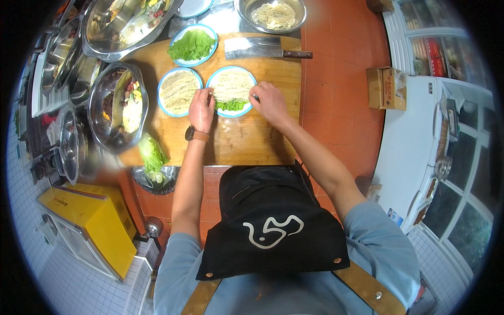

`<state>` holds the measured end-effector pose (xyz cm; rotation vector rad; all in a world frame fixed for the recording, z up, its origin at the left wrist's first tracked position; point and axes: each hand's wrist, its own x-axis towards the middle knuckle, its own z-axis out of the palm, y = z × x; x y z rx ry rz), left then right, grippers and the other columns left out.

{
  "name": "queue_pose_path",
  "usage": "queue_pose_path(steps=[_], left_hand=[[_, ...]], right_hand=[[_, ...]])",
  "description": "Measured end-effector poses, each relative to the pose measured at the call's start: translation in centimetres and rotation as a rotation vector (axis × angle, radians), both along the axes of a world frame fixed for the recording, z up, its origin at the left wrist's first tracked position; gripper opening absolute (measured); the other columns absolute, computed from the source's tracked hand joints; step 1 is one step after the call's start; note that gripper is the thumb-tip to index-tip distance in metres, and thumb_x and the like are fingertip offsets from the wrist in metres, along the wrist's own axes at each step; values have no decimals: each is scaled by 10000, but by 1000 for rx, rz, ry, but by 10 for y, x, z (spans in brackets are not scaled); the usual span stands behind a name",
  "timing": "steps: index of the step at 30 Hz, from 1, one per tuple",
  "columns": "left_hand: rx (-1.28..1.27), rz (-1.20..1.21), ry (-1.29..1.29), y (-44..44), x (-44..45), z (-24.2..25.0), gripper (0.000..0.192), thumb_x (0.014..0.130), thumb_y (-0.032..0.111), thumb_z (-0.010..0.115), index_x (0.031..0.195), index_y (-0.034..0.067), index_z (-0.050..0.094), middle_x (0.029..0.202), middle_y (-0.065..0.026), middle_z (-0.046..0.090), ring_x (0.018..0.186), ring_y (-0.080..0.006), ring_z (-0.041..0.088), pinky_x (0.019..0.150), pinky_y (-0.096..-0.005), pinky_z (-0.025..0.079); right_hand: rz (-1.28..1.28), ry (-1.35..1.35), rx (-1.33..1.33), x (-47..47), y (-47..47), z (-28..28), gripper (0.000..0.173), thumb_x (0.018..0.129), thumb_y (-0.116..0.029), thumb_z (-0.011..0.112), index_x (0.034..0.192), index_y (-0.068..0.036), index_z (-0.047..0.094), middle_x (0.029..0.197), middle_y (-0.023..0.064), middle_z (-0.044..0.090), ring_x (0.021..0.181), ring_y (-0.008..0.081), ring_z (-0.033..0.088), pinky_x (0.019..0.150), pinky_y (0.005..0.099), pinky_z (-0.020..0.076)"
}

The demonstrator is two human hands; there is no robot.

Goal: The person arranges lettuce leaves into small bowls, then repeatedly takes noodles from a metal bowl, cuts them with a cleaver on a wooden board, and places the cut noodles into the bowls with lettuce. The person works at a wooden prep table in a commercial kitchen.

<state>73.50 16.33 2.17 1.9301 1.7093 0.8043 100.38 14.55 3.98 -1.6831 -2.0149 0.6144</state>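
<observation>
A blue-rimmed plate (237, 114) carries pale shredded strips (232, 86) over green lettuce (231, 105). My left hand (202, 110), with a watch on its wrist, is at this plate's left rim, between it and a second plate (160, 106) covered with similar strips. My right hand (269, 101) touches the right rim, its fingers bent; whether either hand grips the plate or the strips is unclear. Behind them lie a third plate (214, 49) with lettuce leaves (193, 45) and a cleaver (254, 47), its wooden handle pointing right.
The wooden board (244, 145) bears the plates and cleaver. A steel bowl (302, 19) of pale strips stands behind. Divided steel pans (145, 90) of mixed food crowd the left. A lettuce head (151, 153) lies at the board's front left corner, above a dark container (169, 185).
</observation>
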Motion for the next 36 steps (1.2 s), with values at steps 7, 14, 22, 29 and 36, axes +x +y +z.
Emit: queue_pose_path(steps=[7, 14, 22, 29, 36], left_hand=[[19, 11, 35, -5, 2, 9, 266, 980, 20, 747, 1237, 89, 753, 1098, -140, 702, 977, -357, 725, 843, -451, 594], [196, -193, 112, -12, 7, 18, 177, 972, 82, 786, 1147, 102, 789, 1130, -102, 702, 1035, -335, 688, 896, -469, 568], [242, -190, 302, -9, -4, 6, 202, 943, 108, 807, 1144, 101, 786, 1102, -93, 703, 1006, -333, 676, 874, -480, 545], [210, -130, 194, -16, 0, 13, 193, 982, 120, 783, 1172, 86, 788, 1137, -128, 735, 1058, -367, 702, 897, -492, 556], [123, 20, 101, -32, 30, 35, 260, 1020, 133, 768, 1261, 35, 774, 1285, -200, 749, 1199, -439, 698, 1033, -505, 570]], right_hand=[[-13, 18, 54, -6, -5, -3, 124, 976, -218, 810, 1070, -153, 762, 1098, 68, 679, 1129, 318, 661, 975, 490, 529], [43, 12, 44, -9, -5, -8, 120, 981, -199, 807, 1091, -155, 786, 1126, 72, 689, 1137, 323, 658, 993, 488, 534], [81, 1, 92, -5, -9, -18, 131, 974, -183, 800, 1099, -147, 783, 1127, 86, 687, 1118, 325, 661, 958, 487, 535], [-20, 25, 86, 14, 21, 16, 191, 999, -193, 784, 1181, -135, 780, 1139, 90, 711, 1140, 340, 669, 985, 490, 539], [-194, -90, 259, 128, 190, 42, 164, 943, -218, 698, 953, -108, 818, 975, 162, 796, 929, 404, 759, 827, 556, 618]])
